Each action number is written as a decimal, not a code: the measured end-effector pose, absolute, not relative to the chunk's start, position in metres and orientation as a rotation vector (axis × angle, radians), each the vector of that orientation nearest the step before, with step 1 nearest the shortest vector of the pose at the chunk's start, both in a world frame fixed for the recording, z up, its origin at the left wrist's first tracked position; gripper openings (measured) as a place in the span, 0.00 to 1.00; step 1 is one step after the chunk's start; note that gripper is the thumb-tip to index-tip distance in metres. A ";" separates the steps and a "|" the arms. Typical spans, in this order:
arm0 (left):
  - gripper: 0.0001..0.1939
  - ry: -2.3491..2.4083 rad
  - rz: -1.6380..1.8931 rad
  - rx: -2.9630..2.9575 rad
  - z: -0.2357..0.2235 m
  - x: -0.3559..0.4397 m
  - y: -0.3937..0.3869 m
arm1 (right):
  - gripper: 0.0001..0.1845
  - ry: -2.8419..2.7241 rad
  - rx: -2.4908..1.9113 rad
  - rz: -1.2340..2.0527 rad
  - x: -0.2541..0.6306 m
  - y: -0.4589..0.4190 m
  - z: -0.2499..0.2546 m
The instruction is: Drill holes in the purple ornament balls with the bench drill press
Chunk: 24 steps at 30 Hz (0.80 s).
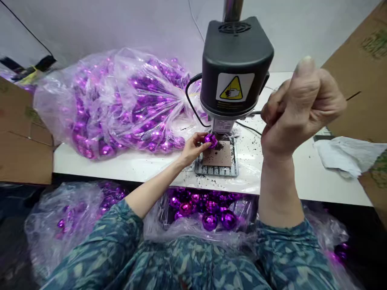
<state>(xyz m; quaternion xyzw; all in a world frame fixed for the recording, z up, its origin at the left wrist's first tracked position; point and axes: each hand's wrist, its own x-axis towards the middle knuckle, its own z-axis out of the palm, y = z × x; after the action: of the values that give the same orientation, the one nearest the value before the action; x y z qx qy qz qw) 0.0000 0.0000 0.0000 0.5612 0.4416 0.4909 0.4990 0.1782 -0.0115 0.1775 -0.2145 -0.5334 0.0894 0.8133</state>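
Note:
My left hand point(193, 150) pinches a shiny purple faceted ball point(211, 140) between thumb and fingers. The ball is under the head of a black bench drill press point(234, 66), over a brown board point(222, 155) strewn with dark crumbs. That board lies on the press's slotted metal base point(217, 171). Raised at the right of the press, my right hand point(302, 106) is closed around its lever point(353, 96), of which thin rod shows on either side of the fist. The bit's tip and its contact with the ball cannot be made out.
A large clear bag point(121, 104) of purple balls lies on the white table point(329, 183) at left. Below the front edge, an open bag holds more balls point(210, 220). Cardboard boxes point(24, 137) flank both sides. White cloth or paper point(347, 155) lies at right.

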 end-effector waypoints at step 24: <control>0.29 1.032 1.130 1.851 -0.020 0.016 -0.018 | 0.26 -1.141 -0.494 0.132 0.175 -0.018 0.176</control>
<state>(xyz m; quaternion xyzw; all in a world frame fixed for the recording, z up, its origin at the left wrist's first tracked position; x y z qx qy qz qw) 0.0164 -0.0177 -0.0201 0.7184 0.4007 0.4387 0.3617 0.1749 -0.0175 0.1759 -0.2311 -0.5340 0.0619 0.8110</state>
